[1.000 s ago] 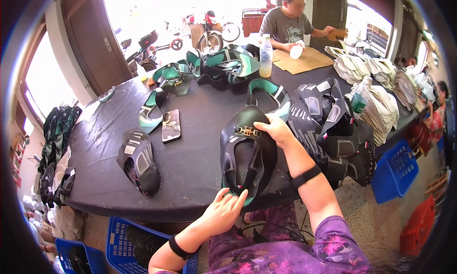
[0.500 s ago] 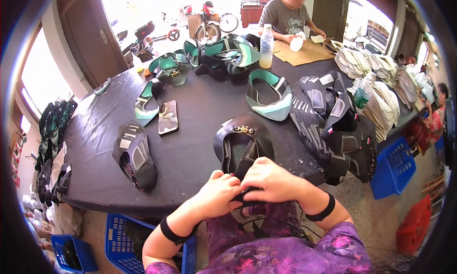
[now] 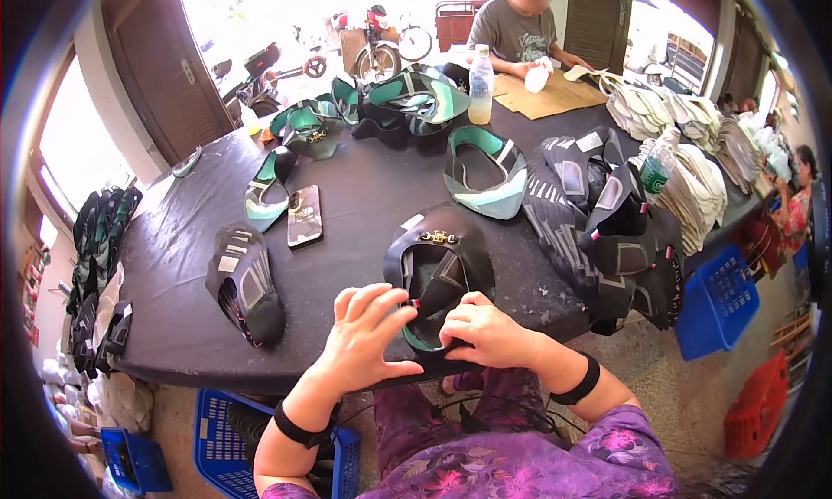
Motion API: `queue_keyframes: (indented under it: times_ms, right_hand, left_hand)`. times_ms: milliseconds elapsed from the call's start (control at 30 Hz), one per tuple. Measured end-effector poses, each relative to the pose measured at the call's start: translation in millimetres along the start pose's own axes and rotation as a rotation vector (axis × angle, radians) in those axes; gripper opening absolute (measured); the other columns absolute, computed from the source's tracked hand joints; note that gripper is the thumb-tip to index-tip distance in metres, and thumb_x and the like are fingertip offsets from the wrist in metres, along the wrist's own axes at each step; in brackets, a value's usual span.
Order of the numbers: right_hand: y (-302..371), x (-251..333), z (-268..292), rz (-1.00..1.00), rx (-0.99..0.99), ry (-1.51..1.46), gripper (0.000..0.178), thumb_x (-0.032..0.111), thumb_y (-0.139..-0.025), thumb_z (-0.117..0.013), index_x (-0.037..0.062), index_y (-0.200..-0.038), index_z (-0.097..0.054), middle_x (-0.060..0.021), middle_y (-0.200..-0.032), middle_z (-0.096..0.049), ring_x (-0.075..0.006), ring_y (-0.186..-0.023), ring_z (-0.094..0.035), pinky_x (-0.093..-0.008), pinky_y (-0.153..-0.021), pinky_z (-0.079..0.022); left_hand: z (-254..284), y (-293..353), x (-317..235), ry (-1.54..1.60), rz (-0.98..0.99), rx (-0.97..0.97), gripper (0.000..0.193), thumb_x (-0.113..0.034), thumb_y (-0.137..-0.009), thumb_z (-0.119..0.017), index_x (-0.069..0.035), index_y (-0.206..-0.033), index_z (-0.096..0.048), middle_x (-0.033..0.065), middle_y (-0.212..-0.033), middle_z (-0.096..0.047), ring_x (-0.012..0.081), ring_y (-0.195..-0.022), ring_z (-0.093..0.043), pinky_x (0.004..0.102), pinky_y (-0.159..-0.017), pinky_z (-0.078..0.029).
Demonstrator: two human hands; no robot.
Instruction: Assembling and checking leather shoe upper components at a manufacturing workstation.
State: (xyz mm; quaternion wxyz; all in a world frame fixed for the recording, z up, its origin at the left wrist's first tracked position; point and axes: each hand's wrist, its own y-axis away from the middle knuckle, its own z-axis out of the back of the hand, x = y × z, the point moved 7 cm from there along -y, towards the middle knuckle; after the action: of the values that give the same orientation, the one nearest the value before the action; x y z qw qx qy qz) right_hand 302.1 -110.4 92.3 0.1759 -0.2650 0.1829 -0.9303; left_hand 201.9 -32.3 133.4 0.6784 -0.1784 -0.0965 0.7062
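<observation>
Holds the left hand open, with fingers spread and thumb well out, at the left side of a black shoe upper; cannot tell for certain about any contact there. Curls the right hand onto the near right part of the upper's rim, pinching the edge. Has this upper lying close to the front edge of a broad, dark-covered counter, toe end away. Faces, across the counter, a co-worker in a grey shirt. Has a blue crate below the front edge at left and another blue crate to the right of the counter. Has a heaped pile of black-and-grey uppers to the right, and stacks of white pieces behind it. Has a flat brown sheet near the co-worker, a cluster of green-lined uppers far back, and a single green-lined upper beyond the black one. Has a dark striped upper well off to the left. Shows a clear bottle upright beside the cluster, a phone lying flat at left, and a gold-coloured buckle across the black upper's front.
</observation>
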Motion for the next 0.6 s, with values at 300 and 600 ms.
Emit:
queue_keyframes:
  times_ms: [300, 600]
  right_hand:
    - [-2, -4, 9, -0.077, -0.069, -0.071, 0.068, 0.024, -0.065, -0.072, 0.0064, -0.122, -0.037, -0.0169, -0.127, -0.037, -0.0324, -0.113, -0.042, -0.0396, -0.094, -0.033]
    - [-26, -13, 10, -0.19, 0.299, -0.214, 0.074, 0.038, -0.063, -0.073, -0.001, -0.116, -0.04, -0.0177, -0.108, -0.05, -0.0331, -0.097, -0.051, -0.0372, -0.08, -0.042]
  left_hand:
    - [-23, -15, 11, 0.136, -0.082, 0.16, 0.063, -0.043, -0.057, -0.074, -0.01, -0.107, -0.055, 0.0125, -0.125, -0.04, 0.0315, -0.113, -0.036, 0.0413, -0.095, -0.026]
    - [-39, -18, -9, 0.321, -0.085, 0.285, 0.049, -0.036, -0.061, -0.07, -0.007, -0.097, -0.053, 0.0079, -0.1, -0.052, 0.0239, -0.099, -0.047, 0.0366, -0.085, -0.032]
